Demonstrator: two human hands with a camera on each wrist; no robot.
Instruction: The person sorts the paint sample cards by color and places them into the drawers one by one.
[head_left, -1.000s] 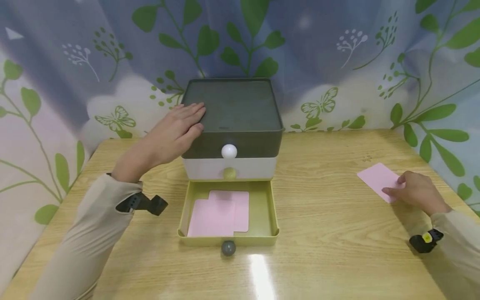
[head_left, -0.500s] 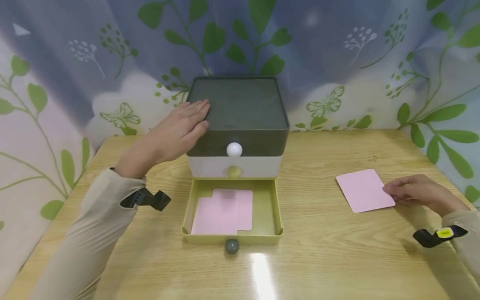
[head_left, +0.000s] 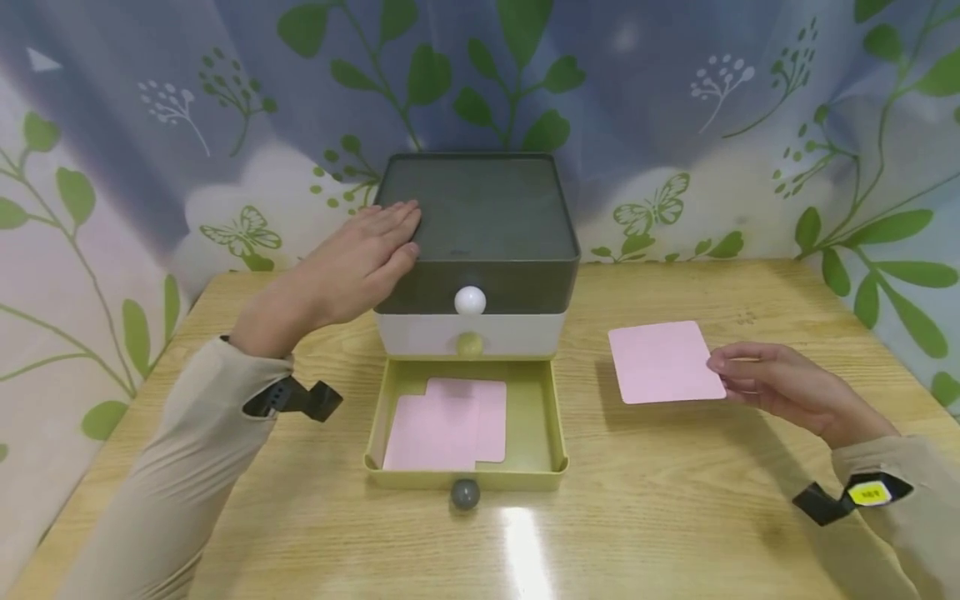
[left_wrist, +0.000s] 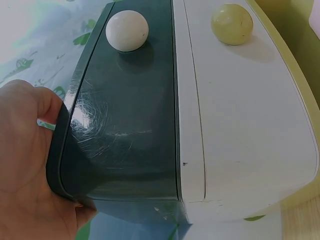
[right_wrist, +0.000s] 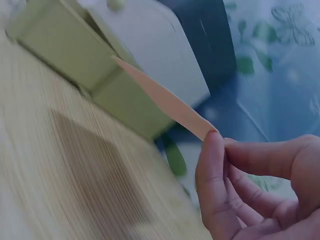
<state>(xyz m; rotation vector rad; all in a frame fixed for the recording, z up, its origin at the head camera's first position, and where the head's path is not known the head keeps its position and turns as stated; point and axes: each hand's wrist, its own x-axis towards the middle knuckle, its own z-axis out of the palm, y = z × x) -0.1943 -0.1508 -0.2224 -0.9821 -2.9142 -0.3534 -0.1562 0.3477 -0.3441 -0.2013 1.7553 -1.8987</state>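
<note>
My right hand (head_left: 787, 385) pinches a square pink card (head_left: 663, 362) by its right edge, between thumb and fingers. In the right wrist view the card (right_wrist: 165, 102) appears nearly edge-on, raised off the table with its shadow below. My left hand (head_left: 345, 267) rests on the top left edge of a small drawer box (head_left: 480, 208), fingers lying straight across the dark lid. The left wrist view shows that hand (left_wrist: 25, 160) against the dark top tier. The bottom yellow-green drawer (head_left: 531, 425) is pulled out, with overlapping pink cards (head_left: 431, 433) lying in it.
A grey knob (head_left: 465, 494) sticks out from the pulled-out drawer's front. White (head_left: 470, 301) and yellow (head_left: 470, 344) knobs mark the two closed tiers above. The wooden table (head_left: 637, 508) meets a leaf-patterned curtain (head_left: 637, 100) behind the box.
My right hand has lifted the pink card off the table and carried it left toward the drawer. The left hand stays on the box.
</note>
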